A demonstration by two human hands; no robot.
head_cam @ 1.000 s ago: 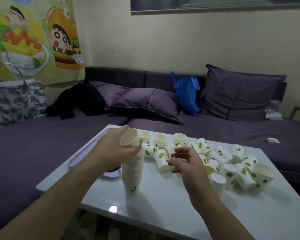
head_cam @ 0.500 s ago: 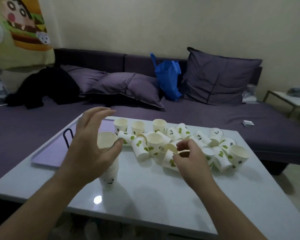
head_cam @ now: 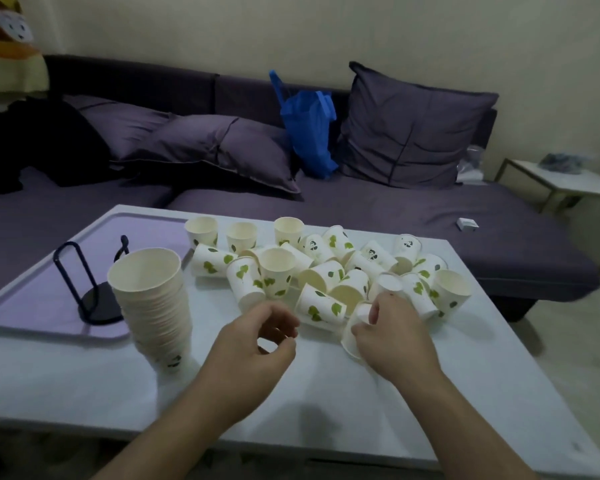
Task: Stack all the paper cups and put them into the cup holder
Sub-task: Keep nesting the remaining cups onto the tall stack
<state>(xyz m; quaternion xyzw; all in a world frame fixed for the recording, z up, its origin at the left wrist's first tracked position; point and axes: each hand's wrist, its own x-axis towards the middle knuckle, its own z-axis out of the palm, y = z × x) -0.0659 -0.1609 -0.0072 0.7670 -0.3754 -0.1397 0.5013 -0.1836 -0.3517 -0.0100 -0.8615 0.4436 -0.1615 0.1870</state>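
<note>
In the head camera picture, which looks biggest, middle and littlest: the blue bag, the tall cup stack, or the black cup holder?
1. Cup stack, though it is nearest the camera, so that is unsure.
2. Blue bag, close behind.
3. Black cup holder, smallest.

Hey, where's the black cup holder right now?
In the head view, the black cup holder stands on the purple tray at the table's left side, just behind and left of the tall cup stack.
</note>
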